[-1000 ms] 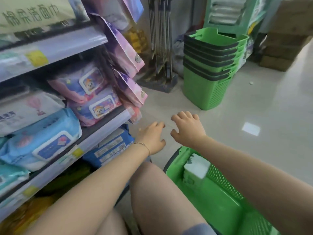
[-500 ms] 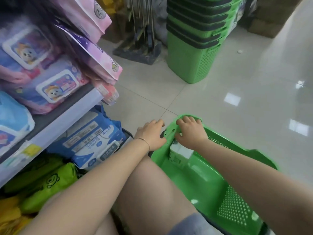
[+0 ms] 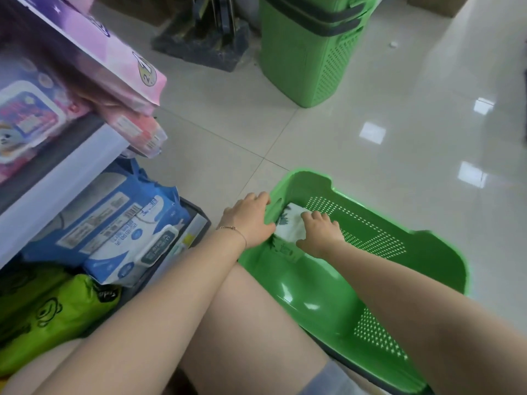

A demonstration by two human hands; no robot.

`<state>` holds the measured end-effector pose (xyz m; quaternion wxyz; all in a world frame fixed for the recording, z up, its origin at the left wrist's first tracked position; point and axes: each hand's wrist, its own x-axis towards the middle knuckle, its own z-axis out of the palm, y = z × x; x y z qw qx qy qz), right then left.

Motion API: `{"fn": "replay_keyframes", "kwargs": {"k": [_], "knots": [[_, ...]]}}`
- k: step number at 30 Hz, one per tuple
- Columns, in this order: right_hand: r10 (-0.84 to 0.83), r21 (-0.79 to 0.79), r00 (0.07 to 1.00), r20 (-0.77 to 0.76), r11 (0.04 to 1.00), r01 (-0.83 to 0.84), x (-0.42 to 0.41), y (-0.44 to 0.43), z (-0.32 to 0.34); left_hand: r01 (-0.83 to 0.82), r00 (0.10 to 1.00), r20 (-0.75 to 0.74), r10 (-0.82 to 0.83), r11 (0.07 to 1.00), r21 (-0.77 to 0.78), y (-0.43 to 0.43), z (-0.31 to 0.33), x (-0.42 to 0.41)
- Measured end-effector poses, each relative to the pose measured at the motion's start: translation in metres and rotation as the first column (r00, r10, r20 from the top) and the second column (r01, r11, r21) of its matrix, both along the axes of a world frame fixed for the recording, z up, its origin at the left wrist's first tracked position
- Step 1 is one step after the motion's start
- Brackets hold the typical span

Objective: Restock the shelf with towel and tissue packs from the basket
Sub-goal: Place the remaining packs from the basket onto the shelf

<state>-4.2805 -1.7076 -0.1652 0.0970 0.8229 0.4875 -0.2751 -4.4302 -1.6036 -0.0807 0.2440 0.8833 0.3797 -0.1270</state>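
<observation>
A green plastic basket (image 3: 399,252) lies on the floor to my right, with a white tissue pack (image 3: 291,226) printed in dark green at its far end. My right hand (image 3: 319,233) reaches inside and curls its fingers over the top of that pack. My left hand (image 3: 251,218) holds the basket's near rim, its thumb touching the pack's left side. The shelf (image 3: 71,166) on my left carries pink and purple wipe packs (image 3: 25,121). Below it sit blue packs (image 3: 122,226) and lime-green packs (image 3: 54,317).
A stack of green baskets (image 3: 308,49) stands on the tiled floor ahead. A dark mop stand base (image 3: 199,44) is beside it. Pink hanging packs (image 3: 114,52) jut out past the shelf edge. My bare knee (image 3: 242,323) lies between my arms.
My view tipped downward. Both hands dropped from above the basket rim: the right one went inside onto the tissue pack, the left one settled on the rim.
</observation>
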Motion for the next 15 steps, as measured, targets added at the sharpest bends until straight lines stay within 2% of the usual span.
{"fn": "replay_keyframes", "kwargs": {"k": [8, 10, 15], "knots": [[-0.110, -0.076, 0.982, -0.150, 0.992, 0.100, 0.002, 0.006, -0.027, -0.009, 0.998, 0.054, 0.012, 0.998, -0.069, 0.010, -0.008, 0.003], [-0.108, -0.090, 0.986, -0.124, 0.991, 0.097, 0.001, 0.010, -0.030, -0.019, 0.997, 0.068, 0.025, 0.996, -0.090, 0.012, -0.010, 0.002], [0.006, -0.103, 0.998, 0.067, 0.995, 0.001, -0.006, 0.014, -0.036, -0.033, 0.996, 0.084, 0.043, 0.992, -0.120, 0.013, -0.013, 0.003]]}}
